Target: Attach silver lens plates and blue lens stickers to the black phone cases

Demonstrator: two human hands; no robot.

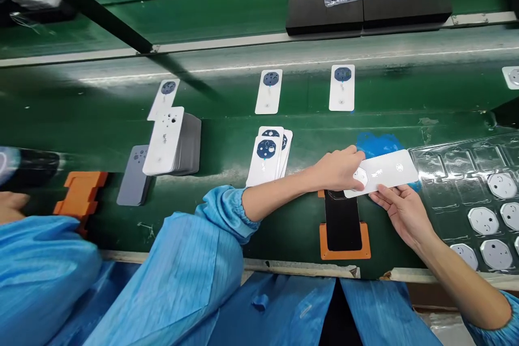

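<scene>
Both my hands hold one white phone back panel [387,169], tilted above the workbench. My left hand [339,168] grips its left end, thumb beside a white octagonal camera piece [360,176] there; whether it pinches that piece too I cannot tell. From below, my right hand [403,213] pinches the panel's lower edge between thumb and fingers. Beneath the panel, a black plate [343,227] sits in an orange fixture [345,254], its upper part partly covered. Behind the panel lies a crumpled blue film [375,143].
On the right, a clear plastic tray [441,165] carries several white octagonal pieces [503,185]. Several white panels with dark octagons [263,165] lie left of my hands. A tall panel stack [188,143] stands farther left, near a co-worker's hand [12,205]. Black blocks [324,13] sit at the back.
</scene>
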